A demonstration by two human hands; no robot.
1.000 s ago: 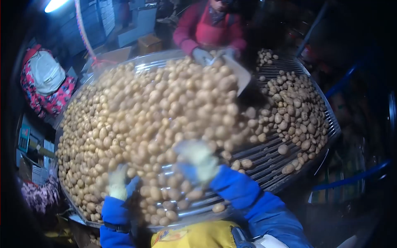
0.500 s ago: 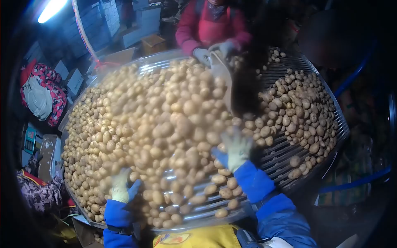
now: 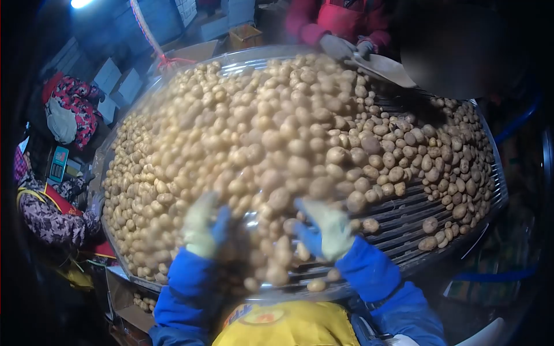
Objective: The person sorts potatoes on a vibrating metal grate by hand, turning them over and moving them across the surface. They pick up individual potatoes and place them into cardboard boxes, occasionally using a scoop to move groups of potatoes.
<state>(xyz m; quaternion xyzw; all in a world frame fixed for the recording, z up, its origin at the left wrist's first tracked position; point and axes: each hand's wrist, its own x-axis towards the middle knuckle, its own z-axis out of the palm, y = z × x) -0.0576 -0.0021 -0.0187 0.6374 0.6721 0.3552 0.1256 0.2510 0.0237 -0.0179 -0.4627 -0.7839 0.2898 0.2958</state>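
A big heap of potatoes [image 3: 231, 150] covers the slatted metal table [image 3: 398, 228]. My left hand [image 3: 202, 226], in a pale glove with a blue thumb, lies against the near side of the heap, slightly blurred. Its fingers are extended and the thumb stands apart. To its right, my right hand [image 3: 326, 228] wears a matching glove and has its fingers spread, pointing left. Between the two hands several potatoes are smeared by motion over the slats. Neither hand has its fingers wrapped around a potato.
Across the table, a co-worker in a red apron [image 3: 345, 20] holds a pale flat board [image 3: 385, 69]. Another person in a camouflage sleeve [image 3: 52, 216] is at the left, near a green scale [image 3: 58, 164]. A cardboard box [image 3: 128, 300] with potatoes stands below the table's left edge.
My hands have come closer together, and potatoes between them have shifted. The co-worker's board has swung from upright among the potatoes to nearly flat above them. The whole view has shifted.
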